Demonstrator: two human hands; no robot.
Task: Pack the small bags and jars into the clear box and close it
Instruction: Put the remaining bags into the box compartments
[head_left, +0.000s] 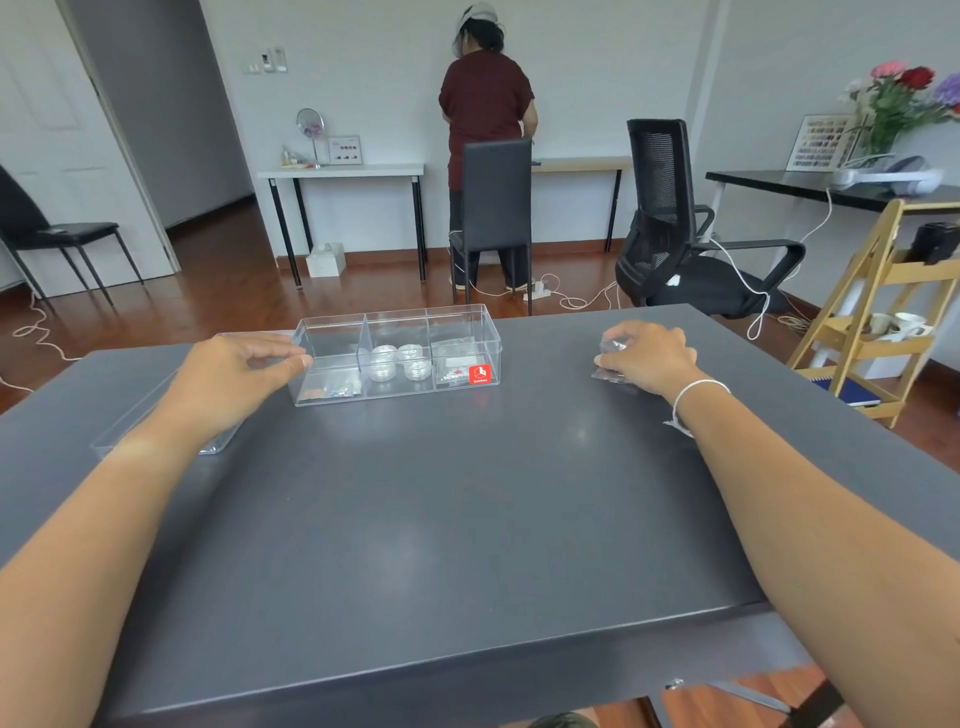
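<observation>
Office-type room, dark grey table (467, 509) filling the near view, a person standing at the far wall with their back turned. Clear box (397, 353) is sitting open at the table's far left-centre, long axis running left to right, three compartments: left one holding small colourful bags (332, 387), middle one holding round clear jars (400, 362), right one holding more bags behind a red sticker (480, 374). Clear lid (156, 415) is lying on the table left of the box, mostly under the left forearm. Left hand (244, 371) is touching the box's left end, fingers loosely curled, seemingly steadying it, not holding anything. Right hand (649, 356) is pressing down on a small clear bag (613, 358) well apart to the right of the box, fingers closing over it; grasp looking partial. Right hand is the nearer one to that bag; box lying to its left, so the coming carry looks leftward into a compartment. Lid is going on last, likely by the left hand.
</observation>
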